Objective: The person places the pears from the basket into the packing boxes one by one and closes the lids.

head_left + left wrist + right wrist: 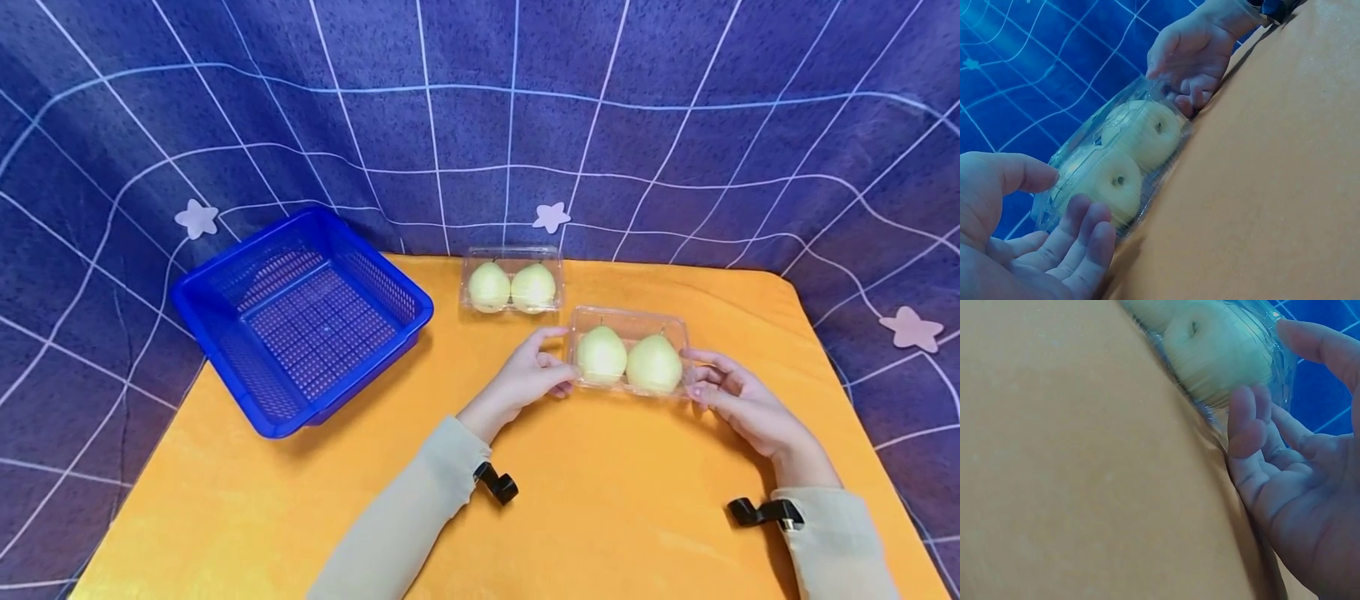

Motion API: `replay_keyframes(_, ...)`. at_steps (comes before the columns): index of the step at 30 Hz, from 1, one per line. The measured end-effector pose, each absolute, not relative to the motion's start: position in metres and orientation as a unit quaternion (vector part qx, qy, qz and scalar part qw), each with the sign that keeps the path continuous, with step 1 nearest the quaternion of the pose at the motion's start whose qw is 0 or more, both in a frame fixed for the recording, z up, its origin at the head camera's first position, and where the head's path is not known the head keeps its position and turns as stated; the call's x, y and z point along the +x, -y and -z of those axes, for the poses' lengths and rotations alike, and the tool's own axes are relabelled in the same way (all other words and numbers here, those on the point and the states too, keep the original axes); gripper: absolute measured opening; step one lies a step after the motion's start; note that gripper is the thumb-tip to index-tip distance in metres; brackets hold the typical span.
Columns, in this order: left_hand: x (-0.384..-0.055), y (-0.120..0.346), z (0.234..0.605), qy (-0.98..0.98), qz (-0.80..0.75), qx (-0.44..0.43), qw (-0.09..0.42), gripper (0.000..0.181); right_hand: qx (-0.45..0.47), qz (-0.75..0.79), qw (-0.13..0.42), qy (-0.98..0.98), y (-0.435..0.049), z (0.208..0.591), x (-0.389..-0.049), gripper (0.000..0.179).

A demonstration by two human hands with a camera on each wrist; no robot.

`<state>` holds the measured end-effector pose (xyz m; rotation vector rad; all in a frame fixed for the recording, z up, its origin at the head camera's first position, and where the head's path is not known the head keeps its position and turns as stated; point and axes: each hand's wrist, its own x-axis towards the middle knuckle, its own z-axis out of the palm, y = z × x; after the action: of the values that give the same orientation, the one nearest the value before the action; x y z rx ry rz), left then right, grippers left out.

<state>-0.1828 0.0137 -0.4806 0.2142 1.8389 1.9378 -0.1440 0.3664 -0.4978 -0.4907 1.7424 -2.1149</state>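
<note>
A clear plastic box (pixel 628 323) with two pale green pears (pixel 602 355) in it lies between my two hands. My left hand (pixel 525 382) grips its left end, the thumb at the front corner and the index finger at the back. At the right end, my right hand (pixel 750 412) holds the box the same way, its other fingers bent in towards the palm. In the left wrist view the thumb tip meets the box edge, and the undersides of the pears (pixel 1121 181) face the camera. The box is low over the orange cloth.
A second clear box (pixel 512 260) of two pears stands behind, near the table's back edge. To the left is a blue plastic basket (pixel 225 354) with mesh sides. Orange cloth (pixel 600 492) covers the table, and a blue gridded curtain (pixel 480 125) rises behind it.
</note>
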Motion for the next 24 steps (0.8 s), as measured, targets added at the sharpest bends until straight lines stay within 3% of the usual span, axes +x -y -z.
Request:
replay_keyframes(9, -0.1807, -0.0165, 0.4778, -0.647, -0.72, 0.079, 0.239, 0.07, -0.123, 0.758, 0.187, -0.613, -0.3649, 0.4976, -0.1404, 0.04)
replay_keyframes(24, -0.179, -0.0209, 0.4835, -0.632, -0.737, 0.074, 0.226, 0.062, -0.148, 0.777, 0.194, -0.58, -0.3606, 0.4985, -0.138, 0.042)
